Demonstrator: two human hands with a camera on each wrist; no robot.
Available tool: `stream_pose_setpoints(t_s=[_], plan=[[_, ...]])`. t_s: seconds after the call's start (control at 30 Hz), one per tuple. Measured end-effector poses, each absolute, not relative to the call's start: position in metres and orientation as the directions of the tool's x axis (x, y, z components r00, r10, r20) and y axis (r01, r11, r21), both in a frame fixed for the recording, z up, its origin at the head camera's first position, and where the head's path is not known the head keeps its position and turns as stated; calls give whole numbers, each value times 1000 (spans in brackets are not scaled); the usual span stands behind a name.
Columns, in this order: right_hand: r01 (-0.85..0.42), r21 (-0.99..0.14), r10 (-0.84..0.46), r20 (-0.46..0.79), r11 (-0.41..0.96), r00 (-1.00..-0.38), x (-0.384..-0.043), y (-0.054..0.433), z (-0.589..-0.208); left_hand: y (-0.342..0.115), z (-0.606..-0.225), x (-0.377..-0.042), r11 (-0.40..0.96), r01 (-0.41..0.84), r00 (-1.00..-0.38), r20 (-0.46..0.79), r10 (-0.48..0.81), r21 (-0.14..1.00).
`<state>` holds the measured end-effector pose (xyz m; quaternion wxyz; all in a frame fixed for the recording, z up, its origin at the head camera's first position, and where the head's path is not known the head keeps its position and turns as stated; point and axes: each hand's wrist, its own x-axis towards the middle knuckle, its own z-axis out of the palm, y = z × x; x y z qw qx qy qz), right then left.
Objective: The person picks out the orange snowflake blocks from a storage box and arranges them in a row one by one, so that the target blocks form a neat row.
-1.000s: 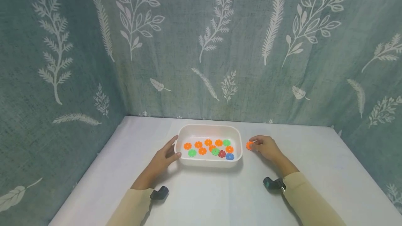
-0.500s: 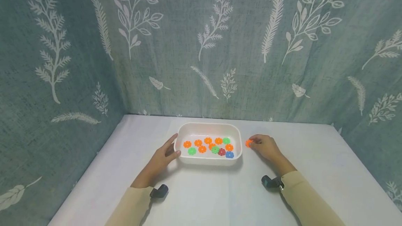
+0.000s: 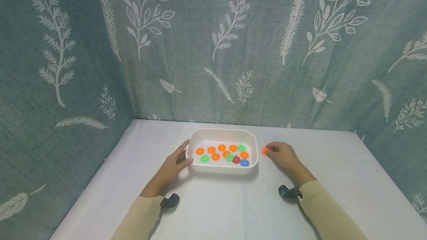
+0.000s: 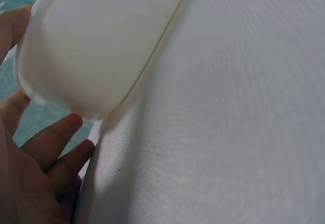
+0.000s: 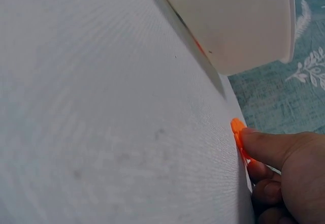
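Note:
A white plastic tub [image 3: 221, 170] stands near the back of the table. My left hand [image 3: 171, 167] holds its left end, thumb at the near corner of the rim and forefinger at the far one; the left wrist view shows the other fingers [image 4: 56, 137] spread below the tub's end. To the right of the tub, my right hand [image 3: 283, 156] pinches an orange notched disc [image 3: 264, 151], a flower-shaped building piece, between thumb and fingers. In the right wrist view this orange disc [image 5: 236, 127] is on edge, close over the white cloth and partly hidden by the thumb.
Several flat notched discs lie in the tub: mostly orange [image 3: 215, 156], some green [image 3: 204, 158], one red [image 3: 236, 159] and one blue [image 3: 245, 163]. A white cloth [image 3: 213, 206] covers the table. Leaf-patterned green curtains [image 3: 186, 47] rise behind and beside it.
The head view has tilted a little. Both hands, the tub and the pinched orange disc keep nearly the same places relative to each other.

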<state>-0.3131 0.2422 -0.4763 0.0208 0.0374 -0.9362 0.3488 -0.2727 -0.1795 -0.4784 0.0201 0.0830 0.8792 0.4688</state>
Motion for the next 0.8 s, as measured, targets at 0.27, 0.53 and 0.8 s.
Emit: stream_pose_setpoints(t_s=[0.27,0.53,0.8], plan=[[-69,-644,-44,56,762,-997,-310,244,-479,-177,-482,-274,543,95,-988,14,151,834],[-72,-700,-45,58,711,-997,-316,245,-476,-180,-479,-274,541,115,-986,30,163,833],[-17,-747,-20,5,664,-1000,-317,243,-463,-180,-483,-278,542,124,-985,38,168,831]])
